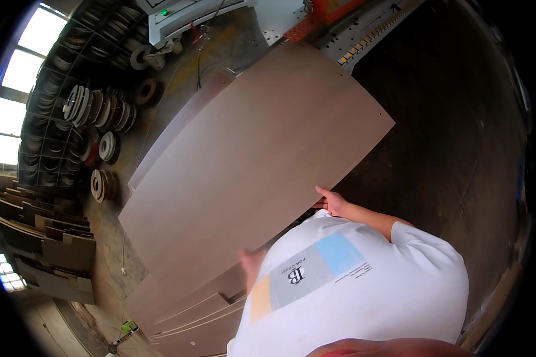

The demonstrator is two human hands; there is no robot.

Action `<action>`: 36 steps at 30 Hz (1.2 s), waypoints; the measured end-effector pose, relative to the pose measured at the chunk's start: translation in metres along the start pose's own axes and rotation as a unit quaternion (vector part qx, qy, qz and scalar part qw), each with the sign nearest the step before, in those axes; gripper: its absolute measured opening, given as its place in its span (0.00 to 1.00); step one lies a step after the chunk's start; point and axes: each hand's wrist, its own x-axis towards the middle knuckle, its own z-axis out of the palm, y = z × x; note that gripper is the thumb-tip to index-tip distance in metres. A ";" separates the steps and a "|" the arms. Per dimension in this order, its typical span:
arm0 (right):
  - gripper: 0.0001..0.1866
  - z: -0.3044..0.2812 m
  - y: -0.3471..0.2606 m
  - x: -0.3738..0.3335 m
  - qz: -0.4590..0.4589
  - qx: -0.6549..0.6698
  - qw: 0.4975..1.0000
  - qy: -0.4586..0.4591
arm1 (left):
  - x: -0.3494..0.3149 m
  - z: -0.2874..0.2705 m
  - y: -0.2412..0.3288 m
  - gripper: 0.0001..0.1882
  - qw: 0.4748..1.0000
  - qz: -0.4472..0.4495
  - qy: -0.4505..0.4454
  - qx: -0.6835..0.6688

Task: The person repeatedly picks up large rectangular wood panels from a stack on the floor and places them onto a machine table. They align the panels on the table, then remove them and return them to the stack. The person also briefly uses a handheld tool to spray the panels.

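Note:
A large flat brown panel spans the middle of the view, set at a slant, with small holes near its far right end. My right hand is closed on its near edge, the thumb on top and the other fingers bent at the edge. Close to the same edge, further left, is my left hand, blurred by motion; whether it grips the panel cannot be made out. Below and left of it lie more brown panels, stacked with their edges uneven.
A grey machine with a green button stands at the far side, beside an orange part. Rolls of edge strip stand at the left before a rack of rolls. Upright boards lean lower left. Dark floor extends right.

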 end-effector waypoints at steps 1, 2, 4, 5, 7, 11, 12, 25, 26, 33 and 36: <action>0.28 0.001 0.001 0.002 0.008 -0.026 1.000 0.005 | 0.013 -0.035 -0.005 0.31 0.999 0.014 -0.006 0.037; 0.28 -0.002 0.003 0.006 0.016 -0.053 0.998 0.011 | 0.020 -0.058 -0.007 0.31 0.997 0.026 -0.012 0.075; 0.28 -0.009 0.007 0.015 0.014 -0.076 0.997 0.026 | -0.007 -0.034 0.006 0.28 0.995 0.094 -0.024 -0.002; 0.28 -0.008 0.008 0.016 0.007 -0.075 0.997 0.031 | -0.025 -0.021 0.014 0.27 0.990 0.129 -0.028 -0.039; 0.27 -0.004 0.007 0.013 0.006 -0.082 0.996 0.038 | -0.043 -0.029 0.036 0.24 0.982 0.158 0.060 -0.088; 0.28 0.002 -0.004 0.007 -0.007 -0.105 0.993 0.053 | -0.040 -0.059 0.058 0.20 0.963 0.187 0.193 -0.030; 0.29 0.002 -0.005 0.006 -0.015 -0.105 0.992 0.061 | -0.040 -0.059 0.056 0.20 0.963 0.182 0.199 -0.019; 0.32 -0.056 -0.044 0.025 -0.032 -0.135 0.986 0.094 | -0.041 -0.043 -0.009 0.22 0.981 0.136 0.135 0.031; 0.32 -0.061 -0.047 0.027 -0.034 -0.139 0.985 0.096 | -0.046 -0.029 -0.010 0.22 0.979 0.126 0.153 0.039; 0.29 -0.091 -0.076 0.031 -0.104 -0.116 0.986 0.064 | -0.038 0.006 -0.034 0.22 0.975 0.124 0.178 0.038; 0.27 -0.098 -0.105 0.025 -0.069 -0.106 0.987 0.101 | -0.031 0.020 -0.051 0.23 0.970 0.135 0.161 0.119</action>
